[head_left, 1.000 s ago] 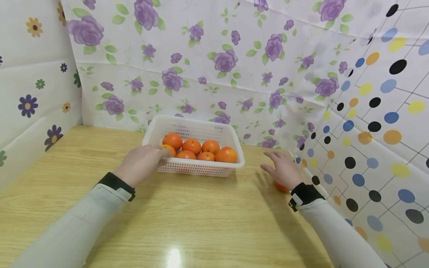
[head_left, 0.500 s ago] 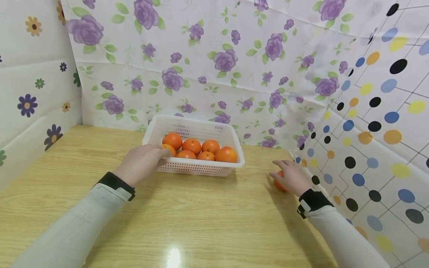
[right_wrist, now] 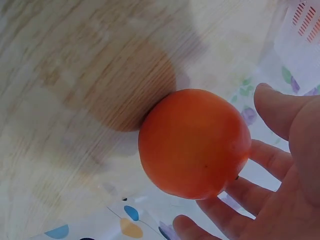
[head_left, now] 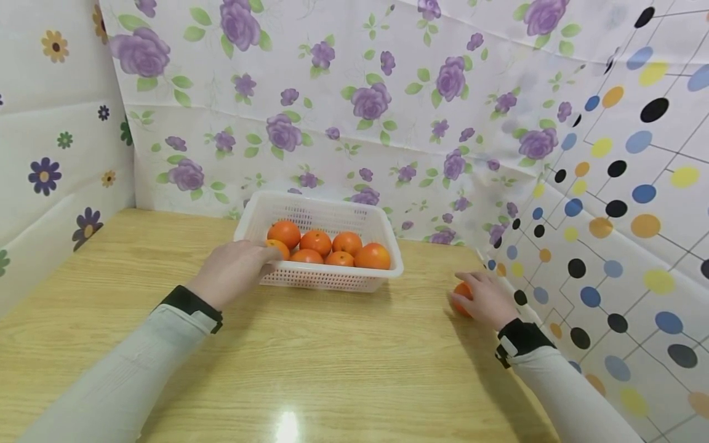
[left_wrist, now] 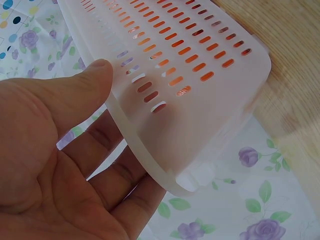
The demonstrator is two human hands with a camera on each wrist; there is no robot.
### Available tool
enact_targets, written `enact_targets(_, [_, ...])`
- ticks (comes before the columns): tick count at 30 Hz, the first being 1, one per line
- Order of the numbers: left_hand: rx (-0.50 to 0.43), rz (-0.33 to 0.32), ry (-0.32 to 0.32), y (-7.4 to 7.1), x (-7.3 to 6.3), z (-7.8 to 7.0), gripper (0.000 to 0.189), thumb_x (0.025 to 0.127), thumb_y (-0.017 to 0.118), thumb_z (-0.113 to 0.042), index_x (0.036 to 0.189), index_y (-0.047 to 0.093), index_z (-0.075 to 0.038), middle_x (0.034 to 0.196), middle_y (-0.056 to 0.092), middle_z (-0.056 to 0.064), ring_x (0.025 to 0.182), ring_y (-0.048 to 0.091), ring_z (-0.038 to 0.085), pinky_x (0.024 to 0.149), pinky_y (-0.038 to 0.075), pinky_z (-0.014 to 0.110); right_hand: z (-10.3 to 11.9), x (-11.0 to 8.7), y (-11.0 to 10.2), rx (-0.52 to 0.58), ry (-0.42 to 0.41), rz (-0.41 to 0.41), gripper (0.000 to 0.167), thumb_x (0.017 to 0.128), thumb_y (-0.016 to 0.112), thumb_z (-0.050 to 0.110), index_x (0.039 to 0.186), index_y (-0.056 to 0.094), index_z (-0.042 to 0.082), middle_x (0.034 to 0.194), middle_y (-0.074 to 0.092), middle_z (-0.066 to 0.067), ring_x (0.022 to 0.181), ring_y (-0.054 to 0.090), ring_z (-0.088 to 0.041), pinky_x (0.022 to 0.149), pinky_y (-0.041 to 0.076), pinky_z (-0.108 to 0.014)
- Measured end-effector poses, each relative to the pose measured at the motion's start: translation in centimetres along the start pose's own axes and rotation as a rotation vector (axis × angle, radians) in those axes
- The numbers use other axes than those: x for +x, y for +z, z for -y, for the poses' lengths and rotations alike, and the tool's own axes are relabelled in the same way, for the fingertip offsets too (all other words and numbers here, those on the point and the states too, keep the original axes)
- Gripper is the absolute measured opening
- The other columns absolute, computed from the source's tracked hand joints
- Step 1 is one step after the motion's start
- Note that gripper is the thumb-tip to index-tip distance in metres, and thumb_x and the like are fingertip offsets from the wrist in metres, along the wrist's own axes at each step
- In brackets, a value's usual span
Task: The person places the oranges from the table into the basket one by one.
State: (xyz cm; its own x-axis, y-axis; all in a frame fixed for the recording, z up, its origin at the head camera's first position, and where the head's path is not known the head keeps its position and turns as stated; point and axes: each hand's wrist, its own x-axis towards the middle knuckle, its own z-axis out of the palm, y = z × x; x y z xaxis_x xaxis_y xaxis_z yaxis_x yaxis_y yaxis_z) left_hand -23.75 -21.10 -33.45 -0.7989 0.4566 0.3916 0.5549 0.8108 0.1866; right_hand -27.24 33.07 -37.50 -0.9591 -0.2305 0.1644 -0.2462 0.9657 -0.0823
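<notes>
A white plastic basket [head_left: 327, 278] with slotted walls stands at the back of the table and holds several oranges [head_left: 316, 243]. My left hand [head_left: 235, 271] grips its near left corner, thumb on the outer wall and fingers under the rim in the left wrist view. To the right, a single orange [right_wrist: 195, 145], smooth and orange-red, rests on the table. My right hand [head_left: 487, 299] is around it, thumb on the near side and fingers on the far side in the head view. From the right wrist, fingers [right_wrist: 270, 159] lie against the orange while the thumb stands apart from it.
The wooden table [head_left: 310, 351] meets a purple-flowered cloth [head_left: 371, 123] behind the basket. A dotted cloth [head_left: 615, 246] rises close beside my right hand, and another flowered cloth [head_left: 55, 141] hangs on the left.
My right hand has moved right and down from above the table onto the single orange, its fingers now around it. My left hand and the basket have stayed in place.
</notes>
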Motion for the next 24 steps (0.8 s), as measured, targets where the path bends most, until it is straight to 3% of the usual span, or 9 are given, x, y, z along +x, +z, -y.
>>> enact_targets(10, [0.002,0.001,0.002,-0.06,-0.06,-0.04,0.025,0.094,0.085,0.001,0.115,0.080,-0.012,0.101,0.077,0.004,0.083,0.066,0.025,0.074,0.061,0.047,0.72,-0.55,-0.12,-0.005,0.063,0.028,0.061,0.104,0.080,0.034,0.153,0.061,0.003,0.146,0.058,-0.033,0.117,0.060,-0.053,0.095,0.057,-0.063])
enact_targets(16, [0.005,0.017,-0.014,-0.07,0.00,-0.01,0.026,0.094,0.085,0.001,0.115,0.081,-0.012,0.103,0.077,0.005,0.083,0.067,0.024,0.075,0.061,0.047,0.36,-0.49,0.35,0.006,0.086,0.042,0.060,0.104,0.080,0.033,0.154,0.060,0.004,0.146,0.058,-0.032,0.114,0.062,-0.049,0.098,0.057,-0.062])
enact_targets(24, [0.003,0.016,-0.013,-0.13,0.02,-0.15,0.023,0.094,0.086,-0.001,0.114,0.082,-0.012,0.099,0.076,0.003,0.081,0.068,0.023,0.075,0.062,0.047,0.22,-0.46,0.72,0.003,0.070,0.028,0.058,0.104,0.081,0.029,0.152,0.061,0.003,0.145,0.058,-0.033,0.118,0.062,-0.054,0.101,0.055,-0.066])
